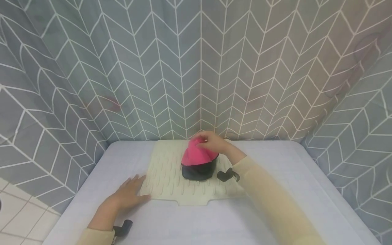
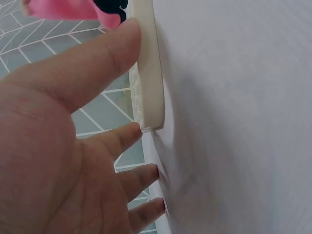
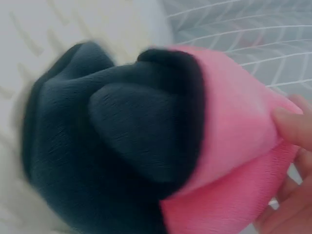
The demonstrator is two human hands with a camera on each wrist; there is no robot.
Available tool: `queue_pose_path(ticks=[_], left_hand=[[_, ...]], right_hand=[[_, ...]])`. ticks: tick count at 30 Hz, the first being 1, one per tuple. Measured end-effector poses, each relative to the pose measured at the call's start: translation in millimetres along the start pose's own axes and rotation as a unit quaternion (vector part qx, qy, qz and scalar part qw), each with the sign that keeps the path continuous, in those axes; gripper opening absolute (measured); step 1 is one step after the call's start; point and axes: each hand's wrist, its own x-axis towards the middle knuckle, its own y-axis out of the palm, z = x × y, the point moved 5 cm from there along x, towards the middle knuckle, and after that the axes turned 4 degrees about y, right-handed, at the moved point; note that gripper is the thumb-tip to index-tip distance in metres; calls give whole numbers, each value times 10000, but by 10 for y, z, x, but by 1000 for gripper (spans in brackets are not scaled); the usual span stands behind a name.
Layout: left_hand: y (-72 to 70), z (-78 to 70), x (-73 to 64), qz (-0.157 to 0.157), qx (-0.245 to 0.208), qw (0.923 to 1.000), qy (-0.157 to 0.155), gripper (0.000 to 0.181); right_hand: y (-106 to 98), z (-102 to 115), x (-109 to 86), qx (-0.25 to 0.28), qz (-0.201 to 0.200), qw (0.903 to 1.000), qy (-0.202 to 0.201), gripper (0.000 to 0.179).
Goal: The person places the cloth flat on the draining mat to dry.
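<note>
Since the pink and black cap (image 1: 199, 158) looks soft and floppy, it probably handles best with a light pinch at the very peak and a slow, level wrist. It sits near the middle of the pale mat (image 1: 162, 183), slightly toward 12 o'clock, with its dark part (image 1: 199, 172) at the 6 o'clock side. A sharp tug would likely stretch the peak or tip the folded black cloth, so small, smooth motions seem wise. Whether its underside rests on the mat or hangs just above is hard to tell, as the close view is blurred.

The right hand (image 1: 214, 142) reaches in from 4 o'clock and pinches the pink top (image 3: 239, 112), thumb and fingers nearly together with little more than cloth between them. At the mat's 8 o'clock edge, the left hand (image 1: 128, 192) lies with fingers spread, gripping nothing; its thumb touches the rim. Light pressure there would probably help steady the mat on the white sheet (image 1: 190, 224).
</note>
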Motion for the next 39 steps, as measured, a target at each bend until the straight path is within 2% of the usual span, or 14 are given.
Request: queue_pose_path(ticks=[4,7,9,15,21,28,39], left_hand=[[-12,-22,-4,7,28,10000,-25,97],[-16,-28,-3,8,27,10000,-30,97],[-11,-24,3,21,2,10000,-40,98],[15,18,25,97,-18,9999,-90,100],[25,24,26,98,9,9999,-106,100],[20,40,27,70,49,9999,-102,101],[-4,19,28,62,76,10000,-6,102]], right_hand=[[141,-163,-37,-559,672,9955,356,31],[209,-275,-49,-969,838,9896,648,31],[235,-336,-50,-1132,790,9874,773,30],[260,-413,-31,-1195,566,9859,1025,26],[225,-463,-58,-1359,383,9851,982,29],[38,-382,-142,-1086,70,9920,643,32],[-203,-346,-374,-666,-240,9938,862,27]])
